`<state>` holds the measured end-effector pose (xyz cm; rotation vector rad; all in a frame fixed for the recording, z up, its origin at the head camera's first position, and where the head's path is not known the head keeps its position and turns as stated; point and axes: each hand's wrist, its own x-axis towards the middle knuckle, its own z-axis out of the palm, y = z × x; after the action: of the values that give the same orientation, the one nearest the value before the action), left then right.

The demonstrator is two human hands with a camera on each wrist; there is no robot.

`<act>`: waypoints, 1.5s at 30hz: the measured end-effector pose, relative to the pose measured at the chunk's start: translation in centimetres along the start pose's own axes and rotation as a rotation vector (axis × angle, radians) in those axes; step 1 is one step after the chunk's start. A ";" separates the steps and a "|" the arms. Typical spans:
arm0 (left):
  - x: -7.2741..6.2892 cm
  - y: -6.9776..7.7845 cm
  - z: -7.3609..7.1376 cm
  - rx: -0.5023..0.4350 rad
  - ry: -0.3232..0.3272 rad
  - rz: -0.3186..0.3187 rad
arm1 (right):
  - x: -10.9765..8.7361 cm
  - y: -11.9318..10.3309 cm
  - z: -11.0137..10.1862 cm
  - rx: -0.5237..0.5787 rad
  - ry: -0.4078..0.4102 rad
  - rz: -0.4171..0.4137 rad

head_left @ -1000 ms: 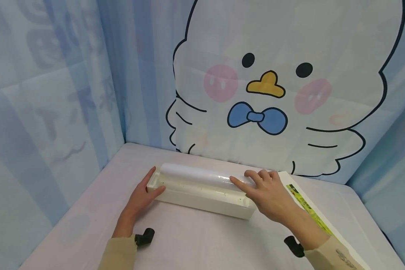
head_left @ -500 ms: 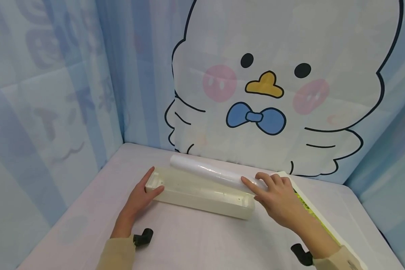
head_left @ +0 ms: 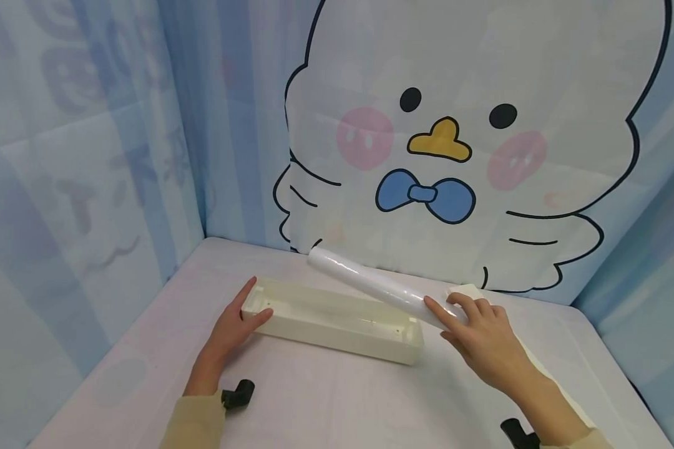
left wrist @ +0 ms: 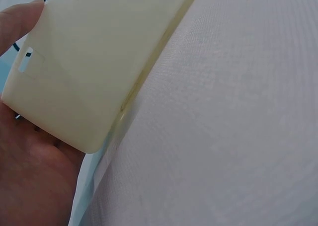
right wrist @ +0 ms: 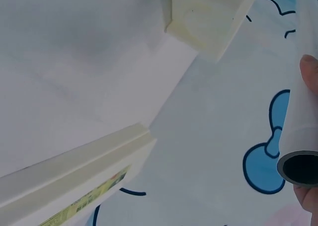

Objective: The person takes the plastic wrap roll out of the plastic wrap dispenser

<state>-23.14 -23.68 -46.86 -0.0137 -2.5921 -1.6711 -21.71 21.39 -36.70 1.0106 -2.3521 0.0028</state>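
A long cream plastic box [head_left: 337,340], its top uncovered, sits on the table. At its left end my left hand [head_left: 230,333] grips the box, thumb on the front edge and fingers behind. The left wrist view shows that hand [left wrist: 37,176] around the end of the box [left wrist: 104,52], near a small slot. My right hand [head_left: 485,340] holds a white cling film roll [head_left: 371,282] by its right end, above and behind the box. The roll slants, its left end farther back. In the right wrist view, the roll [right wrist: 298,121] shows a dark hollow core.
A long cream lid [right wrist: 99,161] with a yellow-green label lies to the right, partly behind my right forearm in the head view. A white cloth covers the table [head_left: 337,405]. Curtains with a cartoon bird [head_left: 444,62] stand behind and at the sides.
My right hand has lifted the cling film roll out of the box and moved it right and back, tilting it. My left hand has stayed on the box.
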 end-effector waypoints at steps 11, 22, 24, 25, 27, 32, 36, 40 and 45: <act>0.0 -0.3 0.1 -0.015 0.014 0.011 | -1.8 0.9 -0.2 0.027 0.032 0.034; 0.2 -0.3 0.1 -0.021 0.010 0.001 | -3.1 1.5 -0.6 0.004 0.037 0.087; 0.2 -0.3 0.0 -0.018 0.010 -0.005 | -3.3 1.5 -0.6 0.002 0.040 0.098; 0.2 -0.3 0.0 -0.017 0.011 -0.008 | -3.4 1.5 -0.7 0.002 0.041 0.102; 0.1 -0.3 0.0 -0.017 0.012 -0.010 | -3.5 1.5 -0.7 -0.004 0.039 0.113; 0.1 -0.2 0.0 -0.015 0.014 -0.003 | -4.1 1.4 -0.5 -0.008 0.032 0.142; 0.1 -0.2 0.0 -0.014 0.011 0.001 | -4.6 1.4 -0.4 -0.017 0.017 0.171; 0.1 0.0 0.0 -0.021 0.011 -0.005 | -5.0 1.3 -0.4 -0.023 -0.026 0.218; 0.1 -0.1 0.0 -0.024 0.007 -0.008 | -5.7 1.2 -0.2 -0.021 -0.076 0.269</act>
<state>-23.22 -23.75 -46.92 0.0012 -2.5702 -1.7018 -19.30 26.11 -39.11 0.6882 -2.5355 0.0432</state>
